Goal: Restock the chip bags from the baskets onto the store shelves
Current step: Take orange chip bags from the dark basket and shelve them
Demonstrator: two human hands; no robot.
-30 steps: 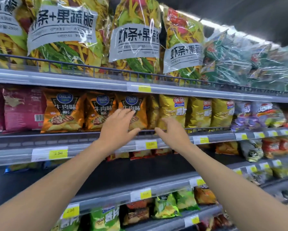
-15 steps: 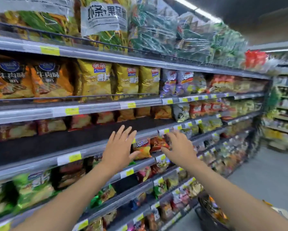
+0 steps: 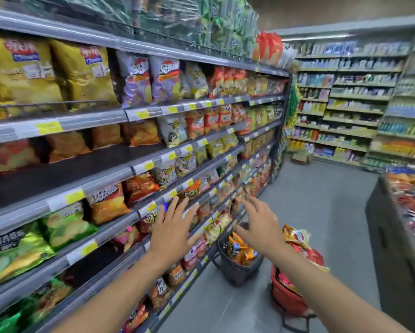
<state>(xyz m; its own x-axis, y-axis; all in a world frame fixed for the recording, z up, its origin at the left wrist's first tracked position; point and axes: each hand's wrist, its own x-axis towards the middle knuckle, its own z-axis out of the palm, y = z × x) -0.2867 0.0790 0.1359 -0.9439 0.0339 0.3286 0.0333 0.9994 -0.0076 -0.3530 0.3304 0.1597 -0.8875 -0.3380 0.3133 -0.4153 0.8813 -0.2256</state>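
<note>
Both hands are empty, so this looks like the reach for a fresh bag. The left hand [image 3: 171, 233] and right hand [image 3: 258, 227] hover with fingers [image 3: 172, 210] spread, gripping nothing. The chip bags [image 3: 240, 251] sit in the black basket [image 3: 228, 271] on the floor, just beyond the right hand, with a red basket [image 3: 288, 299] nearer. Next, probably: dip down, grab one, and fill the bare shelf [image 3: 69, 174] up on the left. A display bin [image 3: 379, 236] crowds the aisle on the right.

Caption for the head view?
Open, empty left hand and right hand beside snack shelves; black basket and red basket of chip bags on the floor.
</note>
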